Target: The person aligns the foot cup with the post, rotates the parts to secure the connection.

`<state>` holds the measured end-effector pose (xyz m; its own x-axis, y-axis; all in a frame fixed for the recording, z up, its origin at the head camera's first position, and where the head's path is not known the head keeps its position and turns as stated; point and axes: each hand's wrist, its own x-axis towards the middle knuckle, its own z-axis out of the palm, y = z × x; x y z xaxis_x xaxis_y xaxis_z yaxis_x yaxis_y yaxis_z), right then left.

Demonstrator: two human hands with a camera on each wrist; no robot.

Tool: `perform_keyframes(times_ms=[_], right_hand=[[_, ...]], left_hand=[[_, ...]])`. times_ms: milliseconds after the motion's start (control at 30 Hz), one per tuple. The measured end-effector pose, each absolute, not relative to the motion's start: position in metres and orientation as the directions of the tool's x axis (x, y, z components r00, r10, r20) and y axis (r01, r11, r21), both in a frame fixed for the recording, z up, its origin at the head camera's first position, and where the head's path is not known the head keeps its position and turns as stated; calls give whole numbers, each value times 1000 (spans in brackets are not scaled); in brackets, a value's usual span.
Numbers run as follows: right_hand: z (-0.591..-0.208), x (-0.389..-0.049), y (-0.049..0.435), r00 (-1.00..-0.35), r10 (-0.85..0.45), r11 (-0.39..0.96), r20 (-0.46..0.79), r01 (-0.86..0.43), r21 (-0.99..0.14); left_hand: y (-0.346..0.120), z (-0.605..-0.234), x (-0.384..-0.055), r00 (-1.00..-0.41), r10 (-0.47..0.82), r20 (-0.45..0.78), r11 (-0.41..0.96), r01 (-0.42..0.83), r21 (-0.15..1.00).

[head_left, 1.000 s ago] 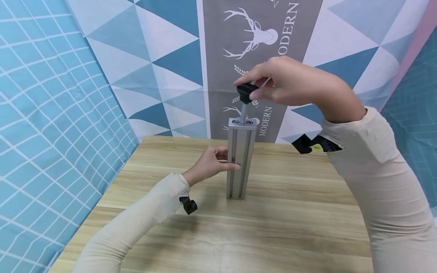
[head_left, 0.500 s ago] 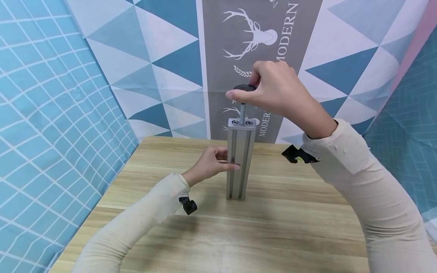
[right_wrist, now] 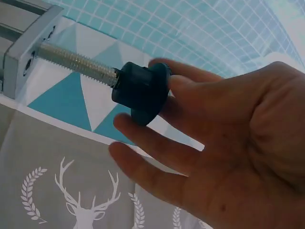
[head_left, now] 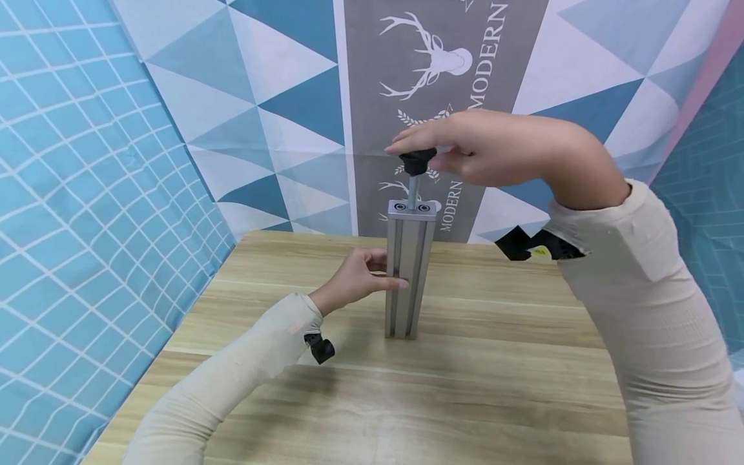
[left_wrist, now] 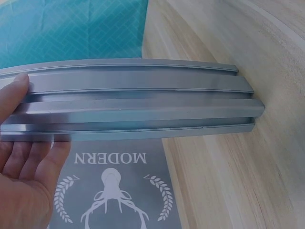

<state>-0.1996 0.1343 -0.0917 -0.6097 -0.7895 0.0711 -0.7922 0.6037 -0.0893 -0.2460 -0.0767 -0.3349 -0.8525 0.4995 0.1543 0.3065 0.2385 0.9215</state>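
An aluminium profile (head_left: pixel 409 278) stands upright on the wooden table, with a flat end plate (head_left: pixel 411 212) and two bolts on top. My left hand (head_left: pixel 360 278) grips it at mid-height, thumb across the front and fingers behind. In the left wrist view its long grooves (left_wrist: pixel 143 95) show. A threaded rod (right_wrist: pixel 78 62) rises from the end plate and carries a black knob (head_left: pixel 415 161). My right hand (head_left: pixel 494 145) holds this knob from the right, thumb and fingers at its rim. In the right wrist view the lower fingers are extended past the knob (right_wrist: pixel 140 90).
A wooden tabletop (head_left: pixel 494 374) extends around the profile. Behind it hangs a patterned cloth (head_left: pixel 290 123) with triangles and deer heads. Blue checked cloth (head_left: pixel 104 168) borders the left side, and teal cloth (head_left: pixel 703 213) the right. Small black cameras are fixed at both wrists.
My right hand first swung left and down over the knob, then turned back to the right, its fingers shifting about the rim. The knob sits slightly lower. My left hand and the profile have stayed put.
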Motion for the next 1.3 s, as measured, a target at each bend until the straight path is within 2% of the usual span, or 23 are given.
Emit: perform_keyframes(times_ms=[133, 300, 400, 567, 733, 867, 967, 1033, 1133, 1233, 1300], right_hand=[[-93, -200, 131, -636, -758, 637, 148, -770, -47], [-101, -199, 119, -776, -568, 796, 275, -602, -56], [-107, -202, 111, -820, -449, 855, 356, -509, -95], [-113, -205, 106, -833, -361, 887, 419, -446, -123], [-116, -204, 104, -834, -342, 897, 432, -426, -112], [-114, -200, 107, -837, -373, 887, 400, -448, -110], [-108, -197, 115, -829, -478, 843, 289, -526, -113], [-103, -197, 122, -792, -579, 784, 192, -606, -133], [-98, -200, 131, -690, -716, 674, 107, -723, -152], [-99, -204, 135, -629, -767, 611, 126, -776, -155], [-101, -206, 134, -650, -740, 633, 173, -760, -148]], left_hand=[[-76, -334, -245, -855, 496, 152, 246, 306, 920], [-76, -335, -245, -848, 507, 153, 240, 310, 920], [-77, -334, -246, -843, 511, 166, 231, 321, 919], [-78, -334, -246, -838, 518, 169, 233, 328, 916], [-79, -334, -247, -838, 518, 172, 229, 329, 916], [-78, -335, -247, -834, 520, 183, 226, 341, 913], [-77, -335, -248, -833, 521, 184, 229, 345, 911], [-77, -336, -247, -837, 517, 180, 234, 341, 910], [-78, -335, -247, -842, 511, 174, 238, 333, 912], [-77, -336, -247, -844, 509, 167, 244, 327, 913], [-77, -336, -247, -844, 511, 165, 246, 327, 912]])
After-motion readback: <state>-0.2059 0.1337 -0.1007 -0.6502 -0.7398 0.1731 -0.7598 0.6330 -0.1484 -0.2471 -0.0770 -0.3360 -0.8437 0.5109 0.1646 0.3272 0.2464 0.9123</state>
